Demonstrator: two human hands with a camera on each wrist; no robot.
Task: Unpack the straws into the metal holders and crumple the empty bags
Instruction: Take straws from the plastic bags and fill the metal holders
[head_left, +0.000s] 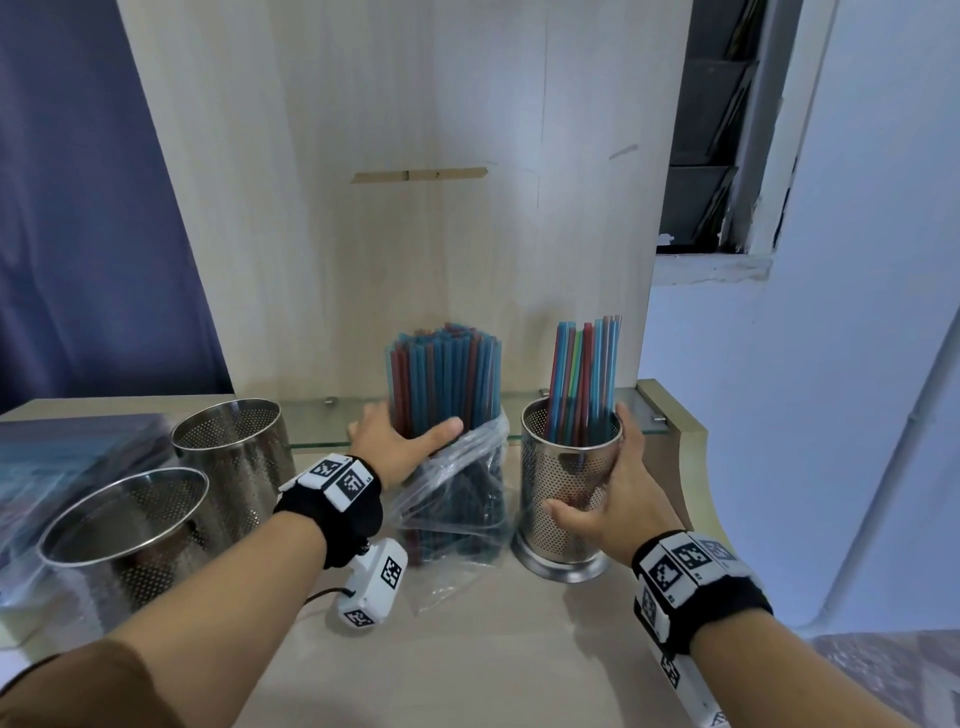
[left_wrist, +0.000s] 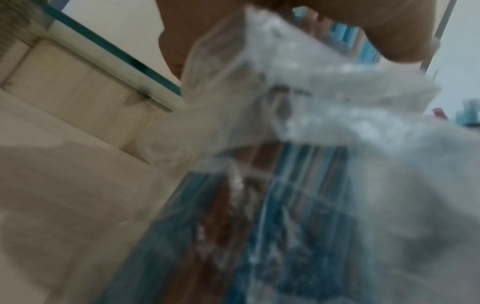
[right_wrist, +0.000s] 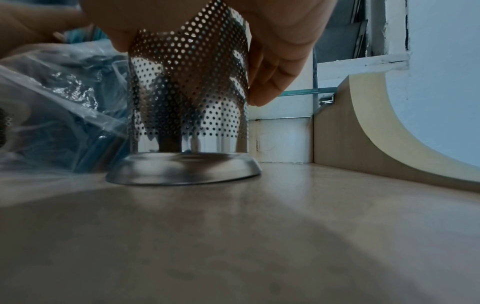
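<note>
Two empty holders (head_left: 156, 499) wait at the worktop's (head_left: 467, 649) left edge. Upright bagged straws (head_left: 447, 395), gripped by the left hand (head_left: 395, 447), stand just left of the holder (head_left: 569, 483) the right hand (head_left: 618, 499) clasps.

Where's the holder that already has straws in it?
In the head view, the holder stands right of centre on the table, gripped by the right hand, just right of the straw bag.

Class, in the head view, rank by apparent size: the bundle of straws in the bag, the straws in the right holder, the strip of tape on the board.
1. Bagged straw bundle
2. Straws in the right holder
3. Tape strip, farther away, so true size unsure
</note>
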